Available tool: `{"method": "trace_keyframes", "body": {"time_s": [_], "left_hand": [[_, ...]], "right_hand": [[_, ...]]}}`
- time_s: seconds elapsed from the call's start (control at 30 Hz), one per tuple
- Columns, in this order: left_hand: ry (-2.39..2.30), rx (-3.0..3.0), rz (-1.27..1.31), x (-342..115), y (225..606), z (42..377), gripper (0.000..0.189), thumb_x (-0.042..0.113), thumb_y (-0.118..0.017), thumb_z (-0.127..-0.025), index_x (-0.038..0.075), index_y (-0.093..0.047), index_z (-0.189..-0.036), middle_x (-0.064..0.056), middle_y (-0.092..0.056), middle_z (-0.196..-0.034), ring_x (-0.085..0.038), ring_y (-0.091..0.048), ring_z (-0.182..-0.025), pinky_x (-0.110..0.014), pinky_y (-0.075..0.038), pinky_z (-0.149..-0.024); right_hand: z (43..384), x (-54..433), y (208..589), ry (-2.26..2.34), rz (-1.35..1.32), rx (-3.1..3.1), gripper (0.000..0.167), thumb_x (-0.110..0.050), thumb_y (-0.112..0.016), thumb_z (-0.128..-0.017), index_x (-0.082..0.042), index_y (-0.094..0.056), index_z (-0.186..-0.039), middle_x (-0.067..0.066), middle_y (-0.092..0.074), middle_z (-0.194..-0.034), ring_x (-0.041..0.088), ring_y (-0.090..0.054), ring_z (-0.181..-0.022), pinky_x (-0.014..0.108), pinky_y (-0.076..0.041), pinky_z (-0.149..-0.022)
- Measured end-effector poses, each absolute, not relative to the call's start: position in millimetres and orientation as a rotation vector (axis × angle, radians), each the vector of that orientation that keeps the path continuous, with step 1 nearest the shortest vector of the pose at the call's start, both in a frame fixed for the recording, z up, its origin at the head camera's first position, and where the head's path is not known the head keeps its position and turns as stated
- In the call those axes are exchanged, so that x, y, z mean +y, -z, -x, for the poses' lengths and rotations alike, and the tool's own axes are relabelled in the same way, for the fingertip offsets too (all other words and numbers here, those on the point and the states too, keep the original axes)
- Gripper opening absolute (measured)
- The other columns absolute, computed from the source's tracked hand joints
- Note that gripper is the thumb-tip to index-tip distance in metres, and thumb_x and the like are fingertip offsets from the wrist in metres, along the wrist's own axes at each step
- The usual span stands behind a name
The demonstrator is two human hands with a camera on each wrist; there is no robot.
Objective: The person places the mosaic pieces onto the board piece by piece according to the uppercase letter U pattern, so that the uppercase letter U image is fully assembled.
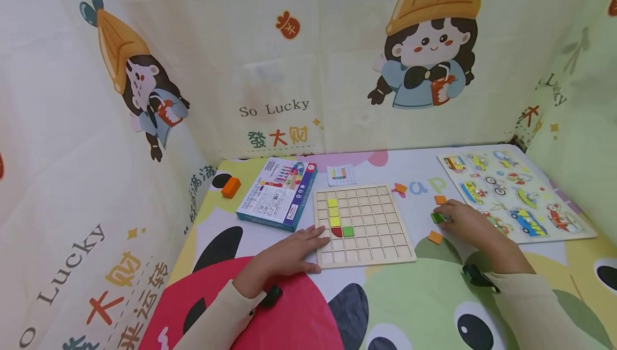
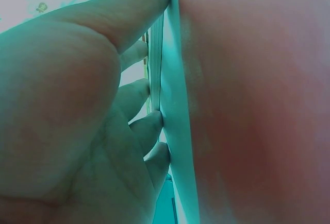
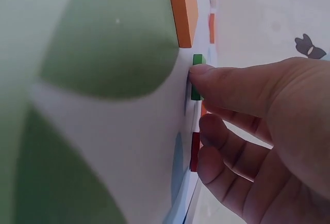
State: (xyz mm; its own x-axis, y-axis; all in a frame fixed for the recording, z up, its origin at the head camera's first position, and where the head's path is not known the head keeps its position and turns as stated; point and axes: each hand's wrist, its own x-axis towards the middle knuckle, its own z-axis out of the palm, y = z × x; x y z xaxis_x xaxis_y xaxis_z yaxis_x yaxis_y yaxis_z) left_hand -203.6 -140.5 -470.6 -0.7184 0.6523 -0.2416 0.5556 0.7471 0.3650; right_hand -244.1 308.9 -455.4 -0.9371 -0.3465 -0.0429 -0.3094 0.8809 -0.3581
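A wooden grid board [image 1: 371, 232] lies on the table, with three yellow squares [image 1: 334, 212] in one column, a red rounded piece [image 1: 337, 231] below them and a green square [image 1: 348, 231] beside it. My left hand [image 1: 294, 253] rests at the board's left edge, fingers spread and fairly straight; in the left wrist view its fingertips [image 2: 157, 123] meet that edge. Right of the board, my right hand [image 1: 465, 224] pinches a small green block [image 3: 197, 80] between thumb and forefinger, low at the tabletop. A red block [image 3: 195, 152] is by its other fingers, hidden in the head view.
Orange pieces lie around my right hand, one nearer me [image 1: 435, 237]. Behind the grid board is a small pattern card [image 1: 340, 175]. A boxed set [image 1: 277, 194] and an orange block [image 1: 231, 187] stand left; a vehicle picture board [image 1: 518, 194] lies right. Printed cloth walls [image 1: 337, 71] enclose the table.
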Motion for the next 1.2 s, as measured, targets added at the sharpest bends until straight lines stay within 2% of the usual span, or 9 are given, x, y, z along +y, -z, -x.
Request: {"method": "trace_keyframes", "body": {"time_s": [0.23,0.67,0.87,0.97,1.07,1.2], "left_hand": [[-0.385,2.592,-0.926,-140.6,470.7,202.7,0.080,0.058,-0.065,-0.084,0.036,-0.030,-0.153,0.012,-0.015,-0.161,-0.017,-0.008,-0.147,-0.045,-0.024,-0.114],[-0.385,2.595,-0.932,-140.3,469.5,203.1,0.081,0.057,-0.066,-0.084,0.035,-0.030,-0.153,0.011,-0.016,-0.160,-0.018,-0.009,-0.147,-0.045,-0.024,-0.114],[-0.380,2.592,-0.934,-140.4,469.7,203.7,0.081,0.056,-0.066,-0.084,0.036,-0.030,-0.153,0.011,-0.015,-0.161,-0.018,-0.008,-0.148,-0.045,-0.024,-0.114],[-0.385,2.590,-0.939,-140.8,469.9,203.4,0.081,0.056,-0.066,-0.084,0.035,-0.030,-0.153,0.011,-0.015,-0.161,-0.018,-0.009,-0.147,-0.045,-0.024,-0.114],[-0.387,2.592,-0.937,-140.6,470.4,203.1,0.081,0.057,-0.066,-0.084,0.035,-0.030,-0.153,0.011,-0.016,-0.161,-0.018,-0.009,-0.147,-0.045,-0.024,-0.114],[-0.382,2.595,-0.937,-140.1,470.2,202.9,0.081,0.057,-0.066,-0.084,0.035,-0.030,-0.153,0.011,-0.016,-0.161,-0.018,-0.009,-0.147,-0.044,-0.023,-0.115]], "right_hand": [[244.9,304.2,456.3,0.522,0.520,2.944,0.030,-0.004,-0.072,-0.084,0.005,-0.067,-0.112,0.026,-0.058,-0.113,0.043,-0.056,-0.102,0.059,-0.045,-0.088],[245.9,296.3,453.9,0.587,0.503,2.930,0.032,-0.010,-0.070,-0.089,0.003,-0.065,-0.118,0.025,-0.056,-0.119,0.040,-0.055,-0.104,0.059,-0.044,-0.090],[245.6,287.5,450.7,0.580,0.543,2.947,0.032,-0.012,-0.071,-0.088,0.002,-0.066,-0.117,0.029,-0.055,-0.124,0.049,-0.049,-0.116,0.061,-0.041,-0.093],[246.9,281.7,453.0,0.580,0.576,2.948,0.032,-0.012,-0.072,-0.088,0.002,-0.067,-0.116,0.024,-0.059,-0.116,0.044,-0.054,-0.108,0.058,-0.044,-0.090],[246.8,274.6,456.9,0.579,0.622,2.941,0.030,-0.012,-0.072,-0.087,0.000,-0.068,-0.115,0.014,-0.060,-0.107,0.031,-0.058,-0.095,0.051,-0.048,-0.084],[244.7,264.5,459.2,0.592,0.685,2.927,0.029,-0.011,-0.072,-0.088,-0.001,-0.068,-0.114,0.010,-0.060,-0.106,0.024,-0.056,-0.090,0.043,-0.051,-0.078]]}}
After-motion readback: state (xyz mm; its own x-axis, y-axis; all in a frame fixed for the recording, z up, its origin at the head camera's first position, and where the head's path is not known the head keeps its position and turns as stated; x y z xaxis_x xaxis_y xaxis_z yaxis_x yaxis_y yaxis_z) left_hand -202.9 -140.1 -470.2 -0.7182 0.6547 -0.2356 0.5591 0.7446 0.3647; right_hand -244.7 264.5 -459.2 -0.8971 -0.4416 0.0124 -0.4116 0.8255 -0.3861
